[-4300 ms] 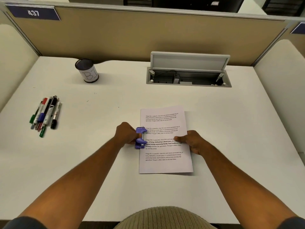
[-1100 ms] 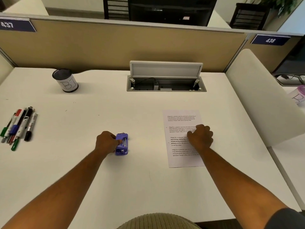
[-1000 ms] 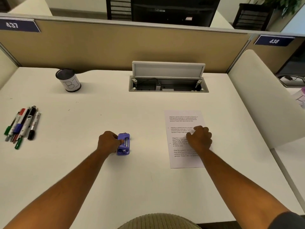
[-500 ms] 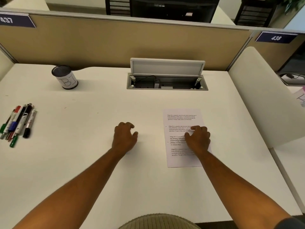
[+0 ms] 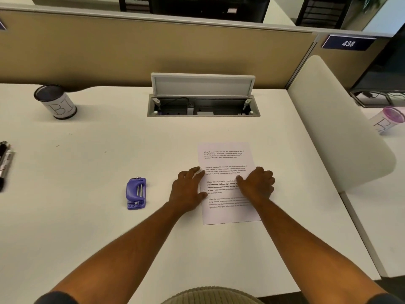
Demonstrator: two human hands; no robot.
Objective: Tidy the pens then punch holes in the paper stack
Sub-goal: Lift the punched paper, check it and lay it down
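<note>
1. Since half a second ago the left hand (image 5: 189, 189) has slid right from the bare surface to the left edge of the white printed paper stack (image 5: 228, 183), leaving the purple plastic hole punch (image 5: 136, 193) lying alone and well apart to its left.
2. Left fingers (image 5: 195, 171) lie spread and fairly straight, tips and thumb touching the paper's edge, gripping nothing.
3. Right hand (image 5: 257, 183) rests on the sheet's right half with fingers curled under at the knuckles, pressing down; nothing is pinched.
4. Paper lies flat and matte on the smooth white surface (image 5: 87, 163), its text in short blocks.
5. Round black-rimmed cup with a white "BJ" label (image 5: 55, 102) stands at the far left; its contents cannot be seen.
6. Glossy pens (image 5: 4, 160) lie loose at the left edge, outside the cup.
7. Grey metal cable tray (image 5: 203, 106) sits recessed with its lid raised, holding sockets and a dark cable.
</note>
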